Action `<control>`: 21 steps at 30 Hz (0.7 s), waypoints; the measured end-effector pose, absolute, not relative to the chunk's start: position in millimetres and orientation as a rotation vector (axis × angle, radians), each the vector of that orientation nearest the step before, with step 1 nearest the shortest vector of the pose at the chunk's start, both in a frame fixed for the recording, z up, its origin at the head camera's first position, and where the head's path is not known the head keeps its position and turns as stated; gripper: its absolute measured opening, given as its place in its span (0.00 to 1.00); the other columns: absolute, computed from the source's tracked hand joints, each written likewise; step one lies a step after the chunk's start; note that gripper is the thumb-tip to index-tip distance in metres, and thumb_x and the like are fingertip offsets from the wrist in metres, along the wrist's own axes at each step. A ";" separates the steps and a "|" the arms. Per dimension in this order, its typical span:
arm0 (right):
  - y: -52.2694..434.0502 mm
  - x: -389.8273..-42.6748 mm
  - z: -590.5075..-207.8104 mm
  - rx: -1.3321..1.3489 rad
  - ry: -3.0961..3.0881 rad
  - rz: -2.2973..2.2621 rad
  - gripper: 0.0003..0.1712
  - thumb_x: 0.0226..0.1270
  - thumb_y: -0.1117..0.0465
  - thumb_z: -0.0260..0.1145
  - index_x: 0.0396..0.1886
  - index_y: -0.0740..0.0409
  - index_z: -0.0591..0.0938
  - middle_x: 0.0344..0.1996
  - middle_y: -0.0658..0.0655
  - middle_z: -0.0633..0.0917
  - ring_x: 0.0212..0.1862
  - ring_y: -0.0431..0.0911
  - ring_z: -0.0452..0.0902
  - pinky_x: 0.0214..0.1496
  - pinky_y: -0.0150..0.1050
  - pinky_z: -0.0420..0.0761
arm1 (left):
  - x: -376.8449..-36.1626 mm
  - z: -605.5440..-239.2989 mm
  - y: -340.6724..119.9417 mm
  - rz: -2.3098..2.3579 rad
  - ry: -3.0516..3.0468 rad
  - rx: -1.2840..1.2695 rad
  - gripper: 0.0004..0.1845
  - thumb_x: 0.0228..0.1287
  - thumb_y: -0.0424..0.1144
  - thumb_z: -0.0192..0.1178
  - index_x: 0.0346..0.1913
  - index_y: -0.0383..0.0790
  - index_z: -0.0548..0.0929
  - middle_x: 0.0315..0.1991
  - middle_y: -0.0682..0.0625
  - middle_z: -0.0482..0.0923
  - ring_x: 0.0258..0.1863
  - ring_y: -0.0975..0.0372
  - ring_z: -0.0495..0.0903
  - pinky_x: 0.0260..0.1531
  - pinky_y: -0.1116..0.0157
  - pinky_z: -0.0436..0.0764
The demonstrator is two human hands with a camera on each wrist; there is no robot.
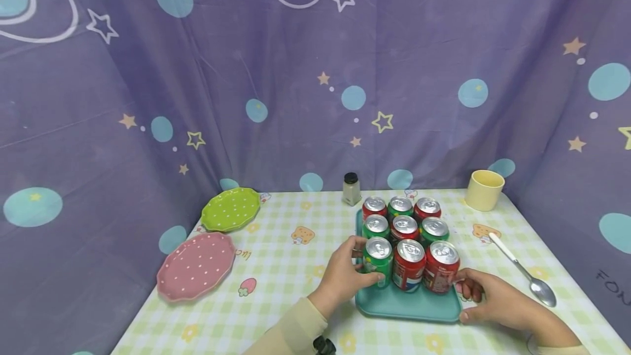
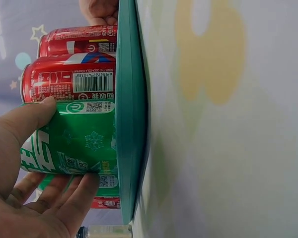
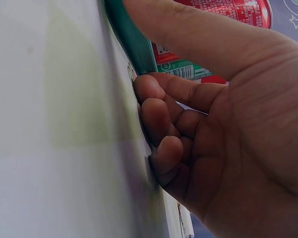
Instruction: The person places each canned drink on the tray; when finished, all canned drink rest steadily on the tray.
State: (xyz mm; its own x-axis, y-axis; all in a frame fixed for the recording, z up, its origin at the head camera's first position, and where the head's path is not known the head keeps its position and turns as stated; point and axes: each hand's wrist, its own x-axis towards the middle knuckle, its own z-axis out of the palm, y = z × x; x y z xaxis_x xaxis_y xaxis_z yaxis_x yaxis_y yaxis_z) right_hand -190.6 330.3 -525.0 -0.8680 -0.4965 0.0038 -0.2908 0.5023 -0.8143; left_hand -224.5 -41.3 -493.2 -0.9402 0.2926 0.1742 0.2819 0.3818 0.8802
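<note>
Several soda cans stand upright in three rows on a teal tray (image 1: 409,310). My left hand (image 1: 345,272) grips the green soda can (image 1: 378,259) at the front left corner, thumb on its near side and fingers along its outer side. Beside it are a middle red can (image 1: 409,267) and a right red can (image 1: 441,268) in the front row. At the tray's right edge, my right hand (image 1: 498,300) has loosely curled fingers (image 3: 156,116) resting low against the tablecloth. Its thumb lies over the tray rim in the right wrist view.
Left on the checked tablecloth lie a pink dotted plate (image 1: 197,267) and a green dotted plate (image 1: 231,210). A black-capped shaker (image 1: 351,190) stands behind the tray. A yellow cup (image 1: 485,190) and a white-handled spoon (image 1: 525,273) are at right. A purple curtain (image 1: 296,53) encloses the table.
</note>
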 end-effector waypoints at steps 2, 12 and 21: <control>330.5 -190.3 -525.0 -0.673 2.518 -1.294 0.39 0.53 0.53 0.85 0.58 0.66 0.77 0.36 0.55 0.77 0.36 0.42 0.73 0.34 0.37 0.74 | -224.2 -493.2 -41.0 1.654 2.600 0.540 0.37 0.51 0.42 0.84 0.62 0.54 0.76 0.55 0.61 0.79 0.54 0.64 0.79 0.51 0.67 0.85; 330.7 -190.8 -523.2 -0.713 2.532 -1.262 0.38 0.52 0.54 0.85 0.58 0.64 0.77 0.35 0.54 0.78 0.35 0.42 0.74 0.34 0.36 0.75 | -225.9 -492.3 -43.2 1.628 2.577 0.566 0.39 0.51 0.44 0.85 0.65 0.53 0.76 0.55 0.60 0.78 0.54 0.65 0.80 0.54 0.63 0.85; 338.9 -192.3 -501.9 -0.684 2.586 -1.144 0.38 0.56 0.52 0.84 0.62 0.63 0.78 0.41 0.56 0.82 0.39 0.42 0.78 0.38 0.36 0.80 | -234.1 -487.0 -72.7 1.481 2.685 0.696 0.43 0.56 0.55 0.80 0.72 0.49 0.73 0.64 0.52 0.78 0.63 0.57 0.78 0.65 0.54 0.78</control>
